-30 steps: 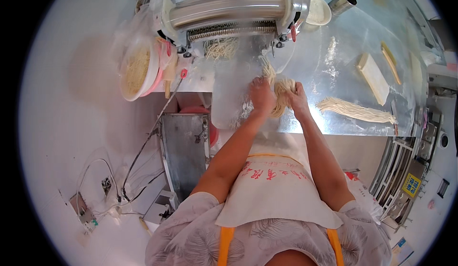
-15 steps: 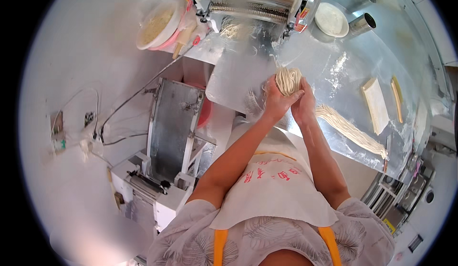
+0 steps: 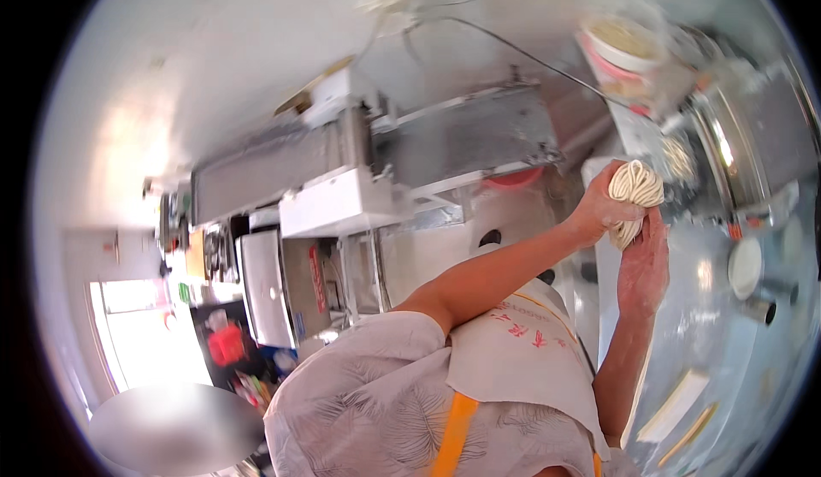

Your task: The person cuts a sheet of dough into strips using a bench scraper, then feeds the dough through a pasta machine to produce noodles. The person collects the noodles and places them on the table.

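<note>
A coiled bundle of fresh noodles (image 3: 635, 184) is held up between my two hands, with its lower strands showing beneath my left thumb. My left hand (image 3: 599, 209) closes round its near side. Under the bundle, my right hand (image 3: 643, 263) cups it from below, its fingers partly hidden. Just beyond lie more cut noodles (image 3: 678, 159) at the foot of a metal noodle machine (image 3: 753, 148).
A steel worktop (image 3: 684, 349) runs along the right, with a white bowl (image 3: 746, 267), a metal cylinder (image 3: 759, 309), a folded dough sheet (image 3: 674, 405) and a dough strip (image 3: 687, 434). A grey sloping metal chute (image 3: 466, 139) and white machine housing (image 3: 335, 205) stand to the left. A dark cable (image 3: 522, 47) hangs nearby.
My view has swung left, so the worktop and noodle machine now sit at the right and a bright opening shows at the left. Both hands still hold the noodle bundle.
</note>
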`<action>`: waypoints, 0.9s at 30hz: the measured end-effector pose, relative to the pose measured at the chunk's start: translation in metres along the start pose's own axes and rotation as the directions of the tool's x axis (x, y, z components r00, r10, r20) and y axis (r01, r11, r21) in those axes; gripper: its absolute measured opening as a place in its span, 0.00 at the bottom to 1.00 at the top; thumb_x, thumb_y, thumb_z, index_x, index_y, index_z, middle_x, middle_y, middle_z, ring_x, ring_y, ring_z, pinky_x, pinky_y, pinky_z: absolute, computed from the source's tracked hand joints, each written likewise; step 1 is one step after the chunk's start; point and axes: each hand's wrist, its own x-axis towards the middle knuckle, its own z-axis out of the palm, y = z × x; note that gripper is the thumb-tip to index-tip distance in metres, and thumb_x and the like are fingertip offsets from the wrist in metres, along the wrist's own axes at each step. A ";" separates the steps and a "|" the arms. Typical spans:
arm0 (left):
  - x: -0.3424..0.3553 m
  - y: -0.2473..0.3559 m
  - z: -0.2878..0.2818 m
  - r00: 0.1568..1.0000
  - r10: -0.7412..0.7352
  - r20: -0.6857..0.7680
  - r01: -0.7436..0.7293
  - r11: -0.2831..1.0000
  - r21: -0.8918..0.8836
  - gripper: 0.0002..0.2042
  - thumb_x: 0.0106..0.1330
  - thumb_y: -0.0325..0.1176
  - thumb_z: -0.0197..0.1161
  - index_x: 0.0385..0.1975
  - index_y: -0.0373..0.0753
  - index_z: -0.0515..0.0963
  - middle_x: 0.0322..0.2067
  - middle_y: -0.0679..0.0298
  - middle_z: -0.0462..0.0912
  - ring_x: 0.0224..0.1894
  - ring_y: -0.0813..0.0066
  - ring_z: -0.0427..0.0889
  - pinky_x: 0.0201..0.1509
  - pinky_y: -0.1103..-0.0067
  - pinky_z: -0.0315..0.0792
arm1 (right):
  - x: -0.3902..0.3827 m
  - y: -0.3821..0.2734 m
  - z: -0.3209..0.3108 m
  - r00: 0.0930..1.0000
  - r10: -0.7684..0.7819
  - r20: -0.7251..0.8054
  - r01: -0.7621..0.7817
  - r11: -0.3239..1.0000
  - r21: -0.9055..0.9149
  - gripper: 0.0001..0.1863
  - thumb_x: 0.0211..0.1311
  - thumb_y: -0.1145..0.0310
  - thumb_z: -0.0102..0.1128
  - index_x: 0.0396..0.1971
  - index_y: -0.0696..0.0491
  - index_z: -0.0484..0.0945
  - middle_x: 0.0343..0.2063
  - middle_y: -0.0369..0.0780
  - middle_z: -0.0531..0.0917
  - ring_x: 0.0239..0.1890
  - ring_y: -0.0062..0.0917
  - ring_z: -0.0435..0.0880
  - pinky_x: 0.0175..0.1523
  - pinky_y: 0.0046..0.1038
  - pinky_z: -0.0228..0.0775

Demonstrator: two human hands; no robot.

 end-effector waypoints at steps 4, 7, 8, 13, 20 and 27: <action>-0.036 0.114 -0.067 0.991 0.099 -0.090 -0.111 0.983 -0.145 0.33 0.52 0.21 0.71 0.62 0.38 0.71 0.53 0.60 0.81 0.56 0.65 0.82 0.62 0.68 0.76 | 0.016 0.034 0.086 0.901 0.096 0.423 0.216 0.747 -0.629 0.33 0.81 0.57 0.42 0.74 0.65 0.56 0.74 0.46 0.62 0.77 0.33 0.59 0.79 0.36 0.47; -0.071 0.211 -0.126 0.959 0.246 -0.137 -0.261 0.960 -0.100 0.31 0.57 0.29 0.68 0.64 0.36 0.70 0.55 0.57 0.80 0.56 0.61 0.82 0.62 0.65 0.78 | 0.026 0.075 0.190 0.804 0.193 0.562 -0.179 0.981 -0.080 0.32 0.81 0.57 0.47 0.75 0.61 0.59 0.73 0.44 0.65 0.76 0.32 0.61 0.78 0.37 0.51; -0.086 0.243 -0.152 0.932 0.298 -0.207 -0.318 0.945 -0.072 0.31 0.56 0.28 0.68 0.63 0.36 0.70 0.54 0.57 0.80 0.55 0.61 0.83 0.60 0.64 0.79 | 0.027 0.077 0.235 0.747 0.260 0.613 -0.130 0.960 -0.248 0.32 0.81 0.56 0.48 0.75 0.60 0.59 0.73 0.43 0.65 0.76 0.32 0.61 0.77 0.37 0.51; -0.175 0.403 -0.288 0.794 0.541 -0.279 -0.510 0.841 0.179 0.34 0.58 0.30 0.69 0.66 0.35 0.66 0.54 0.57 0.80 0.56 0.59 0.82 0.63 0.63 0.78 | 0.018 0.125 0.376 0.609 0.366 0.704 0.053 0.867 -0.496 0.34 0.77 0.53 0.54 0.73 0.59 0.63 0.69 0.45 0.71 0.69 0.28 0.70 0.72 0.30 0.60; -0.324 0.520 -0.573 0.473 0.488 -0.734 0.875 -0.160 0.457 0.37 0.60 0.48 0.75 0.64 0.29 0.73 0.61 0.43 0.79 0.64 0.49 0.78 0.67 0.63 0.72 | 0.038 0.221 0.275 0.785 0.548 0.287 -0.376 0.791 -0.483 0.28 0.75 0.58 0.59 0.66 0.59 0.71 0.65 0.47 0.76 0.66 0.34 0.76 0.66 0.35 0.73; -0.231 0.428 -0.484 0.540 0.751 -0.379 0.543 0.032 0.839 0.15 0.72 0.40 0.64 0.47 0.34 0.84 0.42 0.55 0.89 0.43 0.61 0.88 0.47 0.68 0.79 | -0.018 0.214 0.026 0.801 0.332 -0.498 -0.584 0.619 -0.526 0.22 0.72 0.62 0.61 0.58 0.60 0.76 0.48 0.42 0.85 0.47 0.26 0.86 0.52 0.29 0.78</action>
